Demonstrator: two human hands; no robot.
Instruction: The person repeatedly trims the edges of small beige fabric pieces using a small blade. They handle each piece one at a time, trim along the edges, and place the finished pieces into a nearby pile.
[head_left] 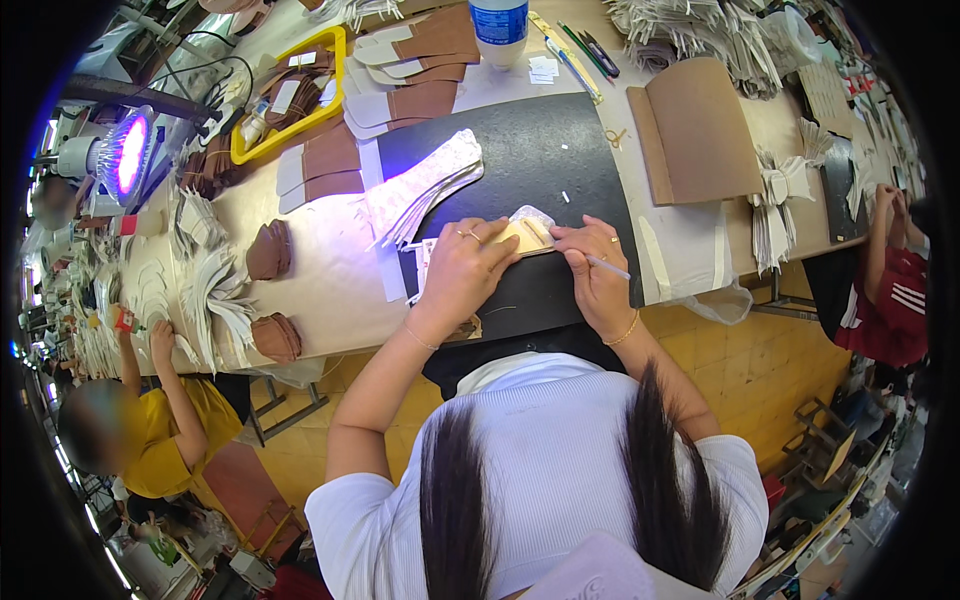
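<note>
My left hand (462, 268) presses its fingers down on a pale yellow flat template (530, 236) with a slot in it, holding it on the black mat (560, 130). A whitish piece (531, 213) shows past the template's far edge. In my right hand (597, 285) is a slim, whitish pen-like tool (608, 267), gripped between the fingers; its tip is hidden at the template's right end. Just beyond my left hand lies a fanned stack of white patterned pieces (435, 180), lit violet at its left end.
A purple-glowing lamp (130, 155) stands left, near a yellow tray (340, 60). Brown and white cut pieces (425, 100) lie at the back. A bottle (499, 35), pens (590, 50) and a brown folded sheet (700, 130) are beyond the mat. People work on both sides.
</note>
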